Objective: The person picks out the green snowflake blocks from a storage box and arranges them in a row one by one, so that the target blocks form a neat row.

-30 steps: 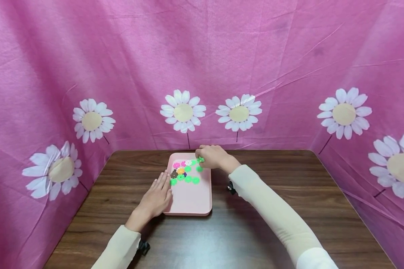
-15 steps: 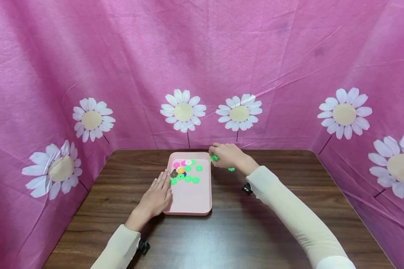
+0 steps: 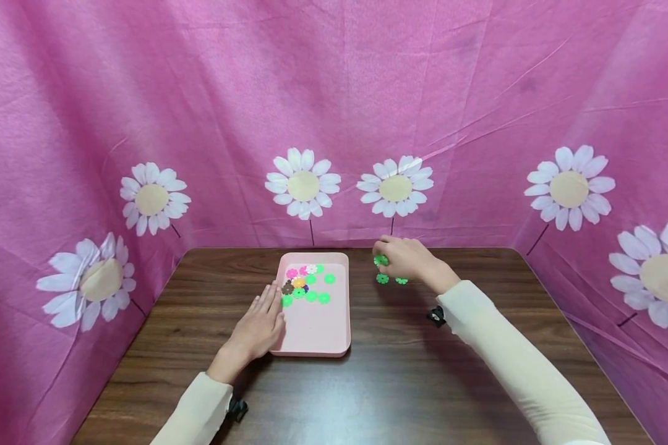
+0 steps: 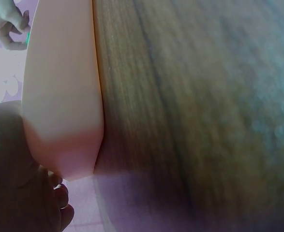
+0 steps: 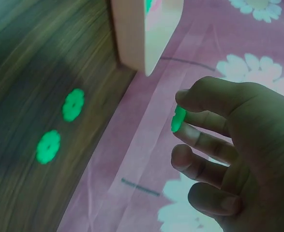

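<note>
My right hand (image 3: 406,254) pinches a green flower-shaped disc (image 5: 178,119) between thumb and fingers, above the table to the right of the pink tray (image 3: 312,334). Two more green discs lie on the wood below it, one (image 5: 73,105) nearer the tray and the other (image 5: 48,147) farther out. With fingers straight, my left hand (image 3: 255,324) rests on the tray's left rim. Inside the tray's far half lie several discs: green (image 3: 324,298), pink (image 3: 292,273), white (image 3: 311,269), orange (image 3: 299,282), brown (image 3: 287,288) and a small purple one.
The dark wooden table (image 3: 451,383) reaches back to a pink cloth (image 3: 334,93) printed with white daisies, which hangs behind and at both sides. Black cameras are strapped at the wrists, one (image 3: 436,316) under the right sleeve.
My right hand has moved right, from over the tray's far right corner to above the table, carrying the green disc. Two green discs on the table have come into view. The left hand stays put.
</note>
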Available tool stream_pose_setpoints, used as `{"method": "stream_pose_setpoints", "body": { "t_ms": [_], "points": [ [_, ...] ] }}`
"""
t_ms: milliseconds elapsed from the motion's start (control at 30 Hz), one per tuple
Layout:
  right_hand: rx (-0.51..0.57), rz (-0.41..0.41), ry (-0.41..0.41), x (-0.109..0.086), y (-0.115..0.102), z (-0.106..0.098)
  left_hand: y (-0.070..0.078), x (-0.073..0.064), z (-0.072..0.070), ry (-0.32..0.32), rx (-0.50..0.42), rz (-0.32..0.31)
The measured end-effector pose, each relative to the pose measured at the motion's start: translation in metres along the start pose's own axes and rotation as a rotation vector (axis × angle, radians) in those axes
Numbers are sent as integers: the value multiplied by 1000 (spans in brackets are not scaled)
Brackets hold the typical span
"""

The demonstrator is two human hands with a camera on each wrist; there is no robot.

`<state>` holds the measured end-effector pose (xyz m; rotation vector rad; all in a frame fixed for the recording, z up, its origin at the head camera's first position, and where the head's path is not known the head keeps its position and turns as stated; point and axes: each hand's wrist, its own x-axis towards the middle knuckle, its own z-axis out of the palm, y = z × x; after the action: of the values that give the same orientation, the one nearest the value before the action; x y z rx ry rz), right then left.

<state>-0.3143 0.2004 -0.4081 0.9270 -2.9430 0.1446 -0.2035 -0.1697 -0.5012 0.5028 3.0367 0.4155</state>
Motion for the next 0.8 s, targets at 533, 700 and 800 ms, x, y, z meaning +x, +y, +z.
{"method": "stream_pose_setpoints", "body": {
  "t_ms": [533,700,800],
  "points": [
    [24,95,13,-36,44,5,-4,1,7,71,-3,35],
    [36,117,13,-44,54,9,-3,0,5,61,-21,33],
    [45,125,4,-48,59,12,-1,0,3,48,-31,26]
  ]
}}
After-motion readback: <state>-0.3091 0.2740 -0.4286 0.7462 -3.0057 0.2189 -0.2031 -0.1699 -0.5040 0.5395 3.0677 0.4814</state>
